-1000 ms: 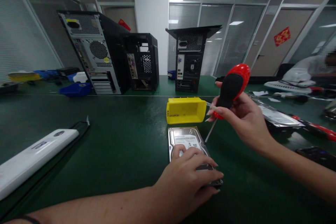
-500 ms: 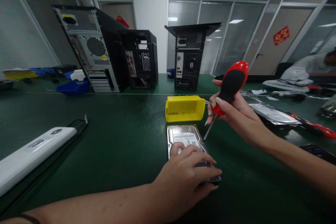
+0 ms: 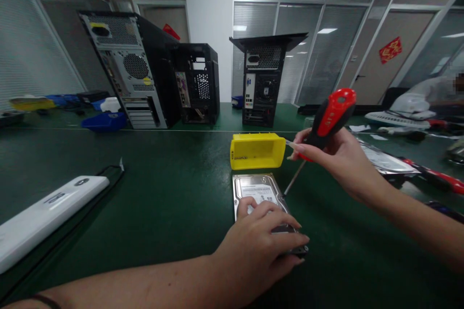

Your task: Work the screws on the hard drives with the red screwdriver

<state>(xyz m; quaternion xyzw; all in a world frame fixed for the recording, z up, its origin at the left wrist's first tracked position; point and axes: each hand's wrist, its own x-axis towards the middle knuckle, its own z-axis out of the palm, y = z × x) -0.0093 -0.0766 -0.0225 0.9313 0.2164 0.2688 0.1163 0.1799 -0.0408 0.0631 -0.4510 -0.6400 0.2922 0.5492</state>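
Observation:
A silver hard drive (image 3: 255, 183) with a white label lies flat on the green table. My left hand (image 3: 261, 241) is laid across its near part, fingers curled over the edges and covering much of the label. In my right hand (image 3: 335, 154) is a red and black screwdriver (image 3: 331, 116), tilted with the handle up and to the right. Its shaft slants down to the drive's right edge, where the tip seems to touch near a corner screw. Just behind the drive sits a yellow plastic bin (image 3: 258, 152), its opening facing me.
Three computer cases stand at the back: a large one (image 3: 145, 67), an open one (image 3: 198, 84) and one with a raised panel (image 3: 263, 82). A white power strip (image 3: 54, 219) lies left. Another drive (image 3: 386, 157) and red-black tools (image 3: 435, 176) are right. A person (image 3: 435, 89) sits beyond.
The screwdriver handle has turned and leans further right, with my right hand shifted along with it. Its tip stays at the drive's edge, and my left hand keeps its place on the drive.

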